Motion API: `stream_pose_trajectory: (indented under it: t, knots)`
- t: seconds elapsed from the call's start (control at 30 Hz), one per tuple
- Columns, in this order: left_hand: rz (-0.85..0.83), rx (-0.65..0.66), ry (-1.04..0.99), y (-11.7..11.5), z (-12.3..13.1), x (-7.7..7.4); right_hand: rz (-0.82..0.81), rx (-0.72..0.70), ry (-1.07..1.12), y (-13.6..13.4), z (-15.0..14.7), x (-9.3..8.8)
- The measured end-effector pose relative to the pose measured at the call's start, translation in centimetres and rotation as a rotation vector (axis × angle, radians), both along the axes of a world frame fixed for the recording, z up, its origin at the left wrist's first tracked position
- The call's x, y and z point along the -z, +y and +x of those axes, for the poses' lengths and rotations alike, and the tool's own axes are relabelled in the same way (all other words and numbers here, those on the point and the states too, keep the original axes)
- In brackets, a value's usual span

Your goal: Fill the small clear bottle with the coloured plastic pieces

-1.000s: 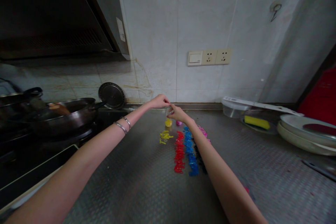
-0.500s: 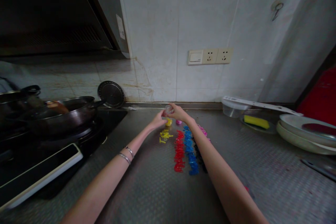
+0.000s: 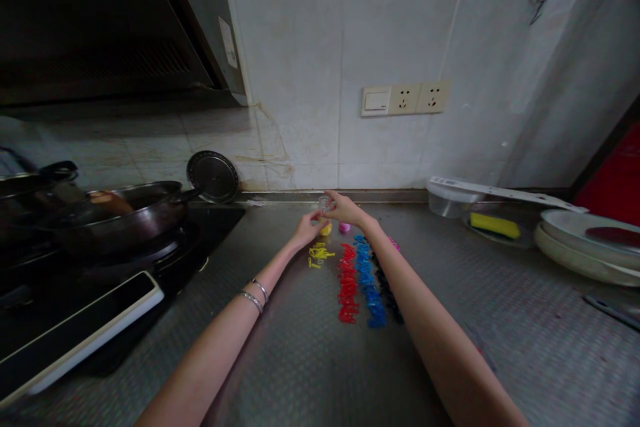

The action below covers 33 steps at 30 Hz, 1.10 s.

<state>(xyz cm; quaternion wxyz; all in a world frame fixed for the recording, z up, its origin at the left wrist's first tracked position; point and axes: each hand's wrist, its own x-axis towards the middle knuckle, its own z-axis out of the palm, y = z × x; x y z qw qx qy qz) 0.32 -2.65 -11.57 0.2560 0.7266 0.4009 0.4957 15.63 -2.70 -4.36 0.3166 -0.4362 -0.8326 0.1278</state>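
Note:
My right hand (image 3: 345, 209) is closed on a small clear jar (image 3: 325, 203), held just above the steel counter (image 3: 300, 360) near the back wall. My left hand (image 3: 307, 227) reaches in beneath the jar, fingers pinched together by a small yellow lid (image 3: 326, 229); what they hold is too small to see. A pink lid (image 3: 344, 227) lies beside it. In front of the hands lie little coloured pieces: a yellow heap (image 3: 319, 254), a red row (image 3: 348, 283), a blue row (image 3: 370, 283) and a dark row (image 3: 387, 293).
A dark wok (image 3: 125, 210) sits on the black stove (image 3: 85, 307) at the left, a round metal lid (image 3: 213, 176) leaning on the wall. At the right are a clear tub (image 3: 445, 203), a yellow sponge (image 3: 490, 225) and stacked white plates (image 3: 580, 247).
My left hand has dropped from the top of the jar to below it, near the yellow lid, and the arm has lowered. The right hand still holds the jar.

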Motion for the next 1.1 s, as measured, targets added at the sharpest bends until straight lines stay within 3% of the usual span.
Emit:
stream_pose_trajectory:
  t: [0.2, 0.33, 0.43, 0.53, 0.77, 1.1]
  knots:
    - [0.017, -0.041, -0.006, 0.2, 0.0, 0.5, 0.267, 0.059, -0.064, -3.5, 0.1, -6.0]
    - [-0.014, -0.036, -0.056, 0.1, -0.1, 0.4, 0.19, 0.009, -0.203, -5.8, -1.1, -7.7]
    - [-0.015, 0.004, -0.04, -0.1, -0.1, 0.1, 0.054, -0.026, -0.425, -6.9, -1.8, -6.4]
    - [-0.014, 0.046, -0.061, -0.2, -0.2, 0.0, -0.022, -0.054, -0.549, -8.1, -1.7, -3.9]
    - [-0.041, -0.037, -0.105, 0.0, 0.0, 0.5, 0.14, -0.087, -0.685, -10.8, -2.2, 1.6]
    - [-0.053, -0.039, -0.104, -0.5, 0.0, 0.1, 0.174, 0.059, -0.712, -10.5, -2.8, 3.5]
